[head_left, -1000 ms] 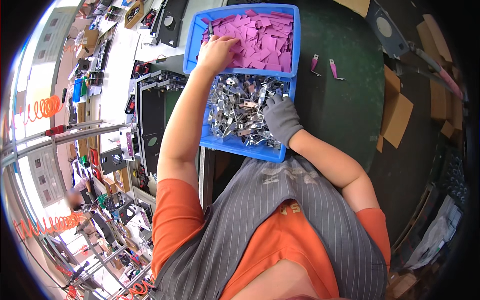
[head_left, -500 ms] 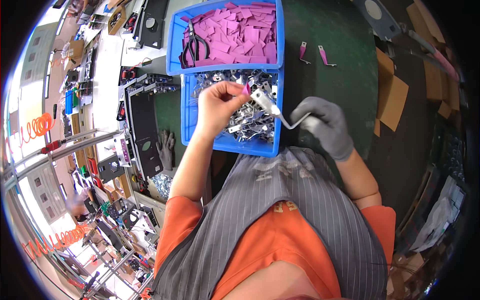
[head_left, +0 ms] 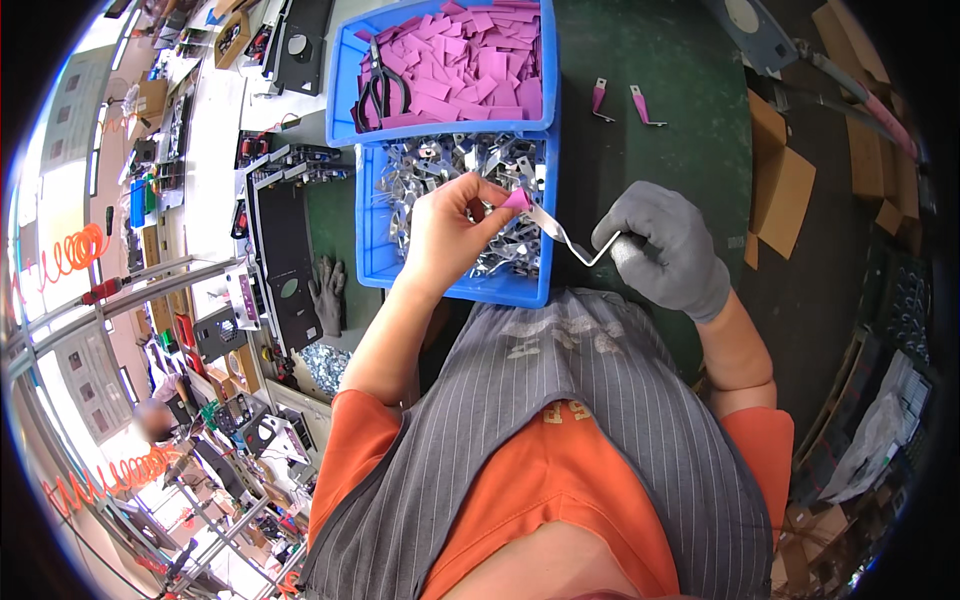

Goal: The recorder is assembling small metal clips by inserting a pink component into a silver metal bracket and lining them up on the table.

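- Sleeve, pink and soft-looking, is pinched between thumb and fingers of the bare left hand, at the upper end of a bent metal bracket, above the lower blue bin.
- Gloved right hand grips the bracket's lower, angled end; how much of the strip sits inside the pink piece cannot be told.
- For clean work, the sleeve's mouth should probably be squeezed slightly round and lined up with the flat strip before any push.
- Steady pressure from the right hand, along the strip rather than across it, seems best; a skewed push could crumple the thin wall or snag on a corner.
- Two sleeved brackets on the green bench offer a check: their pink covers the middle, leaving both metal ends bare.
- Loose pink pieces and a black-handled tool lie in the upper blue bin, close to the left hand.
- Writing: pale lettering crosses the striped apron, and light characters mark the orange shirt; no brand can be made out on bins, brackets or sleeves.
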Available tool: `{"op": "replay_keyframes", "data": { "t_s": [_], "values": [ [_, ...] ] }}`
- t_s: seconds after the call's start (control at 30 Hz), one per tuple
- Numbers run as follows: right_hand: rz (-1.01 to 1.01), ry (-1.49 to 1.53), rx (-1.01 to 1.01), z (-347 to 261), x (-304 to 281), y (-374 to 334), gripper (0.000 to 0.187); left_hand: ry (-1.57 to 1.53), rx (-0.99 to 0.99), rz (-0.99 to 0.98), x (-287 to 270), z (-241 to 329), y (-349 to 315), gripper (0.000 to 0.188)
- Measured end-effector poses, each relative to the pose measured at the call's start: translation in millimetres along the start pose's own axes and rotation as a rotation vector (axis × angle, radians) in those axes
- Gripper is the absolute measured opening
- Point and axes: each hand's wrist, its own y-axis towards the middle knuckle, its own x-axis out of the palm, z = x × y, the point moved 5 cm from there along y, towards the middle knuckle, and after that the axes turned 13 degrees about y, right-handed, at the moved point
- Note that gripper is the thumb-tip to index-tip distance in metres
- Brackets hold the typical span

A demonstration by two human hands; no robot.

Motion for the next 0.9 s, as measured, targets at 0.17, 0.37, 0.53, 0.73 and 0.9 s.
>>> {"op": "replay_keyframes", "data": {
  "t_s": [0.17,0.37,0.53,0.73,0.9],
  "values": [
    [0.051,0.032,0.037,-1.9,-13.4,-1.2,0.013,0.119,0.023,0.0,-2.0,3.0,-0.2,0.014],
    [0.027,0.028,0.015,1.5,-7.9,-2.3,0.013,0.081,0.064,-0.016,0.9,4.2,-1.7,0.013],
    [0.029,0.037,0.064,0.9,-9.9,-3.9,0.012,0.148,0.032,-0.068,2.4,3.9,-2.4,0.014],
    [-0.061,0.049,0.083,4.0,-6.6,-3.6,0.011,0.159,0.135,-0.133,3.5,16.0,-4.1,0.016],
    [-0.113,0.237,0.413,31.0,-9.8,0.5,0.011,0.241,0.397,-0.232,9.2,19.6,-9.5,0.025]
  ]
}}
